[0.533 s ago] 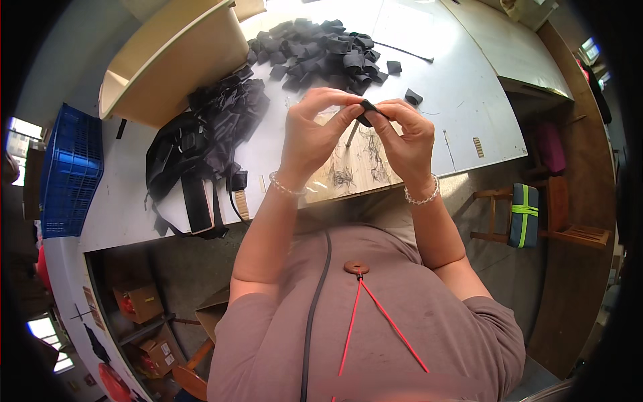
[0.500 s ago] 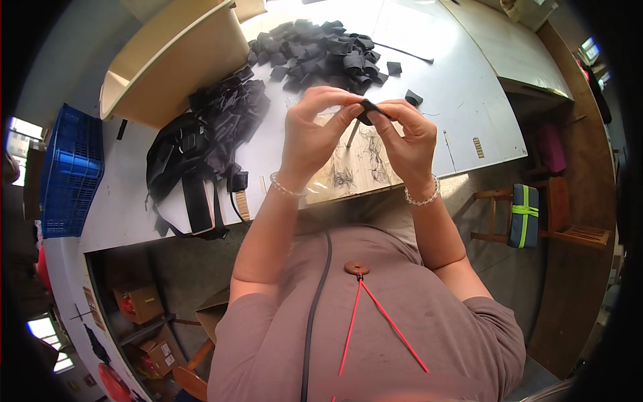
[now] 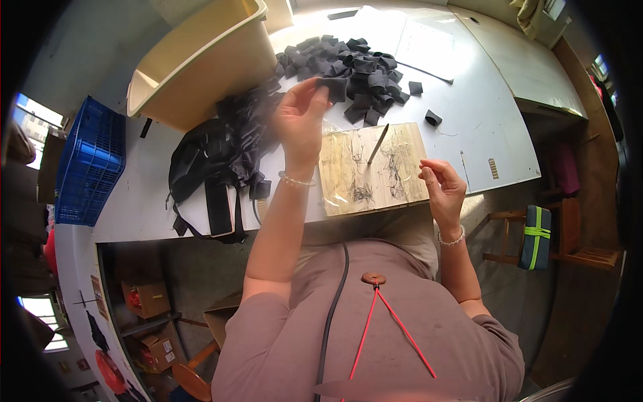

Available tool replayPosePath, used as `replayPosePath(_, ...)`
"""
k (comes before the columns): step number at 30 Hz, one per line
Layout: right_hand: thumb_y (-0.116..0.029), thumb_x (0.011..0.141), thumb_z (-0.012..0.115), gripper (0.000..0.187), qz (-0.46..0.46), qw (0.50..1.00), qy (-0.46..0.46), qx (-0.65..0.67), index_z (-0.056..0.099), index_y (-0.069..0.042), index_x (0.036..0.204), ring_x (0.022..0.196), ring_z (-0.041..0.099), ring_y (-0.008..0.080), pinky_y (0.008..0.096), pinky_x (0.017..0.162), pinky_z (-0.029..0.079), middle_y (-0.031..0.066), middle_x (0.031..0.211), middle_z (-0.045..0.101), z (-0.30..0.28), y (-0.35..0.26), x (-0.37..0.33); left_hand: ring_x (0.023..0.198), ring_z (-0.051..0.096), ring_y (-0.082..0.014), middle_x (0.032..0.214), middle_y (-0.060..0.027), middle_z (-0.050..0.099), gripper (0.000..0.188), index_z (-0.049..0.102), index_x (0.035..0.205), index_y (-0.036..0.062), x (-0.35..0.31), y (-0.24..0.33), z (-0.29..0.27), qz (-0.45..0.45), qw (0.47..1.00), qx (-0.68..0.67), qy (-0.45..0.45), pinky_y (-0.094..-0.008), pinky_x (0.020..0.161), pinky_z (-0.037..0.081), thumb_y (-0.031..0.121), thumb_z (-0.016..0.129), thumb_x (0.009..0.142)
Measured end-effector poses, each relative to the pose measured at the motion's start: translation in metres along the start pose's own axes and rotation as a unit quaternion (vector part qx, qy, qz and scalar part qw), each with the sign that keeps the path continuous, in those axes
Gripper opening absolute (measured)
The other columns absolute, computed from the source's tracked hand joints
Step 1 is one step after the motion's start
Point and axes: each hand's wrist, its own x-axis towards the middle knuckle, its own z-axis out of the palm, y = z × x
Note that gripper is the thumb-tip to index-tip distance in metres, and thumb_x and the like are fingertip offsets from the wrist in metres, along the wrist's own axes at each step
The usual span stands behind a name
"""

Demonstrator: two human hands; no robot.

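Observation:
My left hand (image 3: 301,124) pinches a small piece of black fabric (image 3: 336,90) between thumb and fingers, at the near left edge of a loose pile of similar black fabric pieces (image 3: 365,67). My right hand (image 3: 445,189) hovers by the right edge of a wooden board (image 3: 341,181). Its thumb and fingertips are closed together; whatever they may hold is too small to make out. From the board a thin dark metal rod (image 3: 378,144) stands up, with dark thread scraps lying around it.
At the left stand a cream plastic tub (image 3: 201,70) and a blue crate (image 3: 90,164). A black bag (image 3: 201,161) and a heap of black strips lie beside them. One rolled fabric piece (image 3: 433,118) lies right of the board. A wooden chair (image 3: 569,234) stands at the right.
My hands were together on the black piece above the board. Now my left hand has carried it left toward the pile, and my right hand has let go and moved down and right.

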Motion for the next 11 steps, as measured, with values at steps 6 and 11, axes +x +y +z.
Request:
replayPosePath(6, -0.003, 0.087, 0.059, 0.011, 0.085, 0.996, 0.016, -0.024, 0.064, 0.002, 0.096, 0.073, 0.060, 0.0081, 0.0195, 0.066, 0.048, 0.0046, 0.086, 0.062, -0.023, 0.029, -0.027, 0.078, 0.062, -0.0085, 0.091, -0.0049, 0.066, 0.019, 0.062, 0.103, 0.0024, 0.004, -0.005, -0.001, 0.041, 0.999, 0.025, -0.021, -0.0230, 0.069, 0.053, 0.007, 0.065, 0.084)
replayPosePath(11, -0.003, 0.087, 0.058, 0.011, 0.128, 0.991, 0.021, -0.031, 0.065, 0.001, 0.095, 0.073, 0.060, 0.0083, 0.0193, 0.067, 0.048, 0.0038, 0.087, 0.063, -0.026, 0.033, -0.035, 0.082, 0.061, -0.0096, 0.094, -0.0038, 0.065, 0.020, 0.063, 0.104, 0.0039, 0.009, -0.017, 0.002, 0.000, 1.000, 0.009, -0.010, -0.0240, 0.072, 0.054, 0.006, 0.065, 0.084)
